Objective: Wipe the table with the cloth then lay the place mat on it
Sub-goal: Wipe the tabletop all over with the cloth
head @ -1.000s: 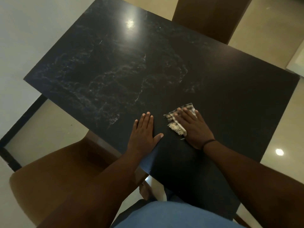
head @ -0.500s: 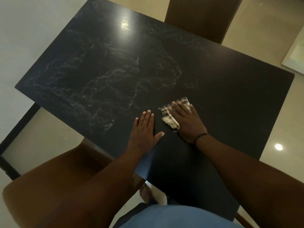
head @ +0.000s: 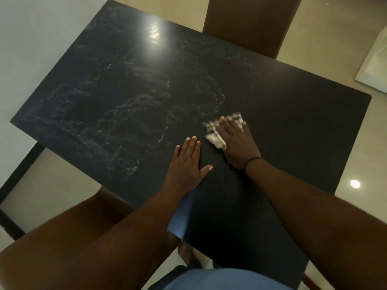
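A black marble-patterned table (head: 125, 97) fills the view. My right hand (head: 237, 143) lies flat with straight fingers on a small checked cloth with a frayed fringe (head: 213, 137), pressing it to the tabletop right of centre. My left hand (head: 186, 164) rests flat on the table just left of it, fingers together and thumb spread. A dark sheet (head: 240, 216) lies under both hands and hangs over the near edge of the table; it may be the place mat, I cannot tell.
A brown chair (head: 247, 24) stands at the far side of the table. Another brown chair (head: 52, 237) is at the near left. Shiny beige floor tiles surround the table, and a white object (head: 374, 59) lies at the far right.
My right hand has slid the cloth a little away from me and to the right. My left hand has stayed flat in about the same spot.
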